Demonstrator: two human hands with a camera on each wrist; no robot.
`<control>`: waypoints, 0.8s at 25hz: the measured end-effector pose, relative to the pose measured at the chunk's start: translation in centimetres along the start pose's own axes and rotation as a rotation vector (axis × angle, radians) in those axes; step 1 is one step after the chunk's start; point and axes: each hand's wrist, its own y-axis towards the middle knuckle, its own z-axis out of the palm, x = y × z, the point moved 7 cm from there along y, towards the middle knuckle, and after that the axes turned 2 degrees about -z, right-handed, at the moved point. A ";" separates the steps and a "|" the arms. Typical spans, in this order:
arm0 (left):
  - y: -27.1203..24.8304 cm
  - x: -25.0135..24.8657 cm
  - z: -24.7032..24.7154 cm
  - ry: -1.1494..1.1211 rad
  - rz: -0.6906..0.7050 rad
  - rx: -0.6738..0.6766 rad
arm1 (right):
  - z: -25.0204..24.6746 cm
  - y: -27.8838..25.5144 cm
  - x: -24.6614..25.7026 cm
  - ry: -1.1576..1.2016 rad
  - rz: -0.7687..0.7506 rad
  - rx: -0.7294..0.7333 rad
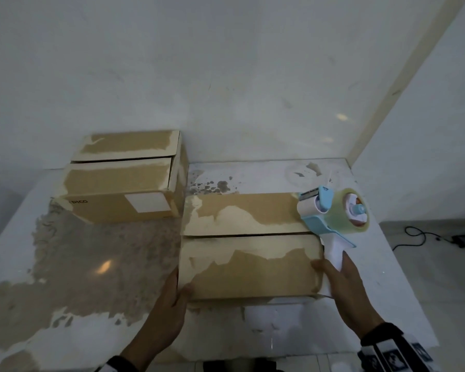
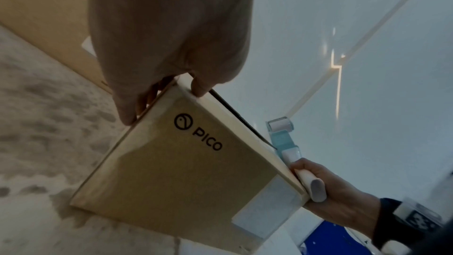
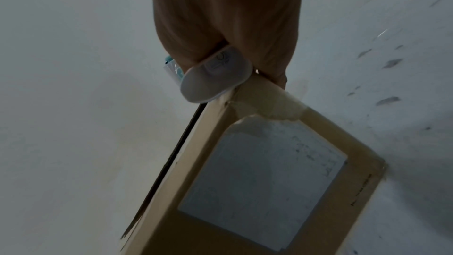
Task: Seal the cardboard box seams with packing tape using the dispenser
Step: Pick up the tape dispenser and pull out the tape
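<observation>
The near cardboard box [image 1: 250, 245] lies on the table with both top flaps down and a dark seam running left to right between them. My left hand [image 1: 169, 299] holds its near left corner, thumb on top and fingers down the side; the left wrist view shows the same corner hold on the box [image 2: 183, 172]. My right hand [image 1: 344, 280] grips the white handle of the blue-and-white tape dispenser [image 1: 333, 210] at the box's right end, thumb resting on the near flap. The clear tape roll [image 1: 355, 210] hangs past the box's far right corner. The handle end [image 3: 215, 77] touches the box edge [image 3: 257, 172].
A second cardboard box [image 1: 124, 178] with a white label stands at the back left, close to the wall. The white table [image 1: 91, 264] has a worn brown patch on its left half. Its right edge drops to the floor, where a black cable [image 1: 419, 237] lies.
</observation>
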 end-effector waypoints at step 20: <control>0.2 -17.0 5.2 -0.727 -0.109 0.347 | 4.4 -2.3 12.9 -0.179 -0.447 0.194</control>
